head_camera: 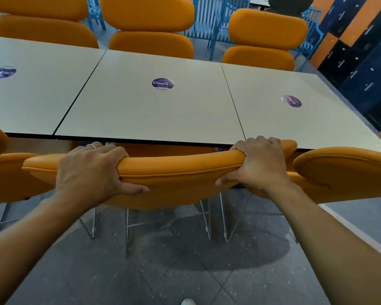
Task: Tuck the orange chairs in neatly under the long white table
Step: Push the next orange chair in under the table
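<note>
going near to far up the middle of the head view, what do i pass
white shoe → wire chair legs → orange chair backrest, gripped by left hand and right hand → white table → ClayG sticker → far orange chair → blue slatted chair

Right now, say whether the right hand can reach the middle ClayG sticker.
Probably, after letting go of the orange chair back: only white tabletop lies between right hand and ClayG sticker.

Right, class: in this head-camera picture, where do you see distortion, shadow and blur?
Head view: wide-angle stretch swells the forearms toward the lower corners; head view: a soft shadow lies on the grey tiled floor under the orange padded chair gripped by left hand and right hand; head view: the far-left round purple sticker is smeared, the middle purple sticker sharp.
</note>
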`<state>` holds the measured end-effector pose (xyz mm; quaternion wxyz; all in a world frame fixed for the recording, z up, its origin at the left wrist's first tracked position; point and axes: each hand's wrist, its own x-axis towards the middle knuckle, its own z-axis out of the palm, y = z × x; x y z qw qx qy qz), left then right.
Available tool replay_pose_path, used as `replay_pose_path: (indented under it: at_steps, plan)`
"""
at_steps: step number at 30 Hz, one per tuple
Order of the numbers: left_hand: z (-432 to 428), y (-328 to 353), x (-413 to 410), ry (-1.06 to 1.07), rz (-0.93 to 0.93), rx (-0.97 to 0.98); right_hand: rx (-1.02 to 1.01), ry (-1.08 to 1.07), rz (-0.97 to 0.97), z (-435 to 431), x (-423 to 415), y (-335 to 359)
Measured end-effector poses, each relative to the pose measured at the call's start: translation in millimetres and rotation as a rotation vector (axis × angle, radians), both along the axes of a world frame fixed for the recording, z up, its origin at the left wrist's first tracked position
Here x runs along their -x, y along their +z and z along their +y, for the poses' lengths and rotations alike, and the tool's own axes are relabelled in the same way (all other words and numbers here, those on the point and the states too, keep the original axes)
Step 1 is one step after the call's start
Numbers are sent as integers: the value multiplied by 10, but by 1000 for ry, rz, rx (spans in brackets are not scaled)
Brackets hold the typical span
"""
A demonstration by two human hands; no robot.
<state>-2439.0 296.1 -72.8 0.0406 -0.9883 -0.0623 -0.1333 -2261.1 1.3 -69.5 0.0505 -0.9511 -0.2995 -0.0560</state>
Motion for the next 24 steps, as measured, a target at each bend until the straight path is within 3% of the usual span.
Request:
replay_pose_path:
  at_steps: [6, 12, 24]
  plan:
    - [382, -25, 155, -7, 28, -26, -4, -42, -21, 242, 417, -17]
    - [642, -54, 373, -1, 61, 71, -15, -64, -67, 381, 764, -72]
    - [237, -60, 634, 117, -31, 118, 89, 1, 17, 249, 740, 46]
